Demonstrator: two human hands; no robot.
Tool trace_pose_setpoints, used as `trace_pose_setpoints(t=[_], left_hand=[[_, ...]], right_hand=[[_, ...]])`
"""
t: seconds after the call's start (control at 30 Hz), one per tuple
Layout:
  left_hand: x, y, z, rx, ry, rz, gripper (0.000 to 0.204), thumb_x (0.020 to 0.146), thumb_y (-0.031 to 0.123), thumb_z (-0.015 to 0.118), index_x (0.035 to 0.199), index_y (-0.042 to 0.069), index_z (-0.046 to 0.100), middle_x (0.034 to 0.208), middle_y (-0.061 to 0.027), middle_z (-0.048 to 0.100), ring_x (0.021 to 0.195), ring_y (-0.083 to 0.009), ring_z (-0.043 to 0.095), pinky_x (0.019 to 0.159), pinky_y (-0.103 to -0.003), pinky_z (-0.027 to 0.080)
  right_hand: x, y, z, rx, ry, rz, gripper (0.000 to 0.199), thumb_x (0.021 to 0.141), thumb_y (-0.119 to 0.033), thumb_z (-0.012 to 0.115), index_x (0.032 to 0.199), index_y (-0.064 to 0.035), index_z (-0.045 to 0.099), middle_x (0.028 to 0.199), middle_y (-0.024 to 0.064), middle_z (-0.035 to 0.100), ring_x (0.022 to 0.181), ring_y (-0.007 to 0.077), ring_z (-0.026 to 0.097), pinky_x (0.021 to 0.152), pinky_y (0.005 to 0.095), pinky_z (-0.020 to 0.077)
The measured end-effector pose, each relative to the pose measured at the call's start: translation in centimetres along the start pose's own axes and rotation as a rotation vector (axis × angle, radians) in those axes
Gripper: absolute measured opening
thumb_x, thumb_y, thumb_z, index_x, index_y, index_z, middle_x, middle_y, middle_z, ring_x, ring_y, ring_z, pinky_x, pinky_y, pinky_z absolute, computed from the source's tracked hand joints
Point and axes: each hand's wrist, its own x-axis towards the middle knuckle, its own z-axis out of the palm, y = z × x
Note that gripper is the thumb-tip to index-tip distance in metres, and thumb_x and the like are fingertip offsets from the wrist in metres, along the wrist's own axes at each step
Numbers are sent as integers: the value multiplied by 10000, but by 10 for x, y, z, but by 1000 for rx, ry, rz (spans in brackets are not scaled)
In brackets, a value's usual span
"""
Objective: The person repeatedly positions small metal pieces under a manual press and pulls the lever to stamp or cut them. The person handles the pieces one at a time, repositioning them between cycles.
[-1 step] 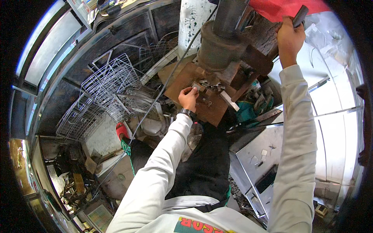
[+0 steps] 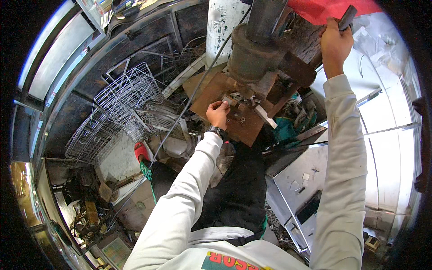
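Note:
My left hand [image 2: 218, 114] is over the rusty metal plate [image 2: 251, 129], thumb and fingers pinched on a small flat metal piece [image 2: 227, 101]. Beyond the fingertips, small metal offcuts [image 2: 245, 98] lie in a heap at the foot of a heavy dark machine [image 2: 255, 56] with a thick upright column. A few small washers [image 2: 243, 120] rest on the plate near my hand. Up at the right, my right hand [image 2: 336, 45] is wrapped round a dark lever handle [image 2: 348, 18], whose end sticks out past the fist. A pale rectangular bar [image 2: 266, 117] lies at the plate's right edge.
Wire racks [image 2: 128, 99] are piled at the left. A dark cable [image 2: 191, 99] runs diagonally in front of them. A white pillar [image 2: 219, 27] stands behind the machine, and red cloth [image 2: 315, 10] hangs beside the lever. White sheet panels [image 2: 382, 148] fill the right side.

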Motion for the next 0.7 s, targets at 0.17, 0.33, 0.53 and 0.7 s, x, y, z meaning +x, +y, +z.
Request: trace_pose_setpoints(t=[0.17, 0.33, 0.53, 0.7], left_hand=[[9, 4, 4, 34, -12, 21, 275, 850, 52, 743, 1035, -33, 558, 965, -129, 655, 851, -217, 682, 730, -329, 598], [9, 8, 12, 43, 9, -10, 251, 842, 65, 751, 993, -32, 575, 920, -116, 664, 827, -198, 681, 699, -311, 593], [12, 8, 10, 70, -4, -27, 283, 855, 88, 754, 1030, -27, 564, 941, -100, 660, 825, -201, 673, 729, -317, 592], [1, 10, 1, -54, -57, -59, 232, 866, 98, 747, 991, -13, 586, 927, -81, 657, 814, -185, 663, 719, -303, 582]], right_hand=[[5, 1, 3, 18, -27, -44, 204, 867, -224, 652, 777, -44, 617, 602, 30, 594, 496, 126, 524, 493, 284, 420], [1, -6, 6, 33, 22, 48, 210, 865, -225, 663, 776, -42, 614, 612, 31, 598, 506, 128, 534, 508, 287, 431], [4, -1, 5, -56, 12, -32, 230, 869, -233, 661, 764, -37, 602, 615, 32, 601, 500, 134, 536, 491, 303, 421], [-2, -6, 5, -5, -14, -79, 164, 870, -165, 636, 852, -10, 586, 673, 40, 607, 553, 129, 540, 541, 309, 427]])
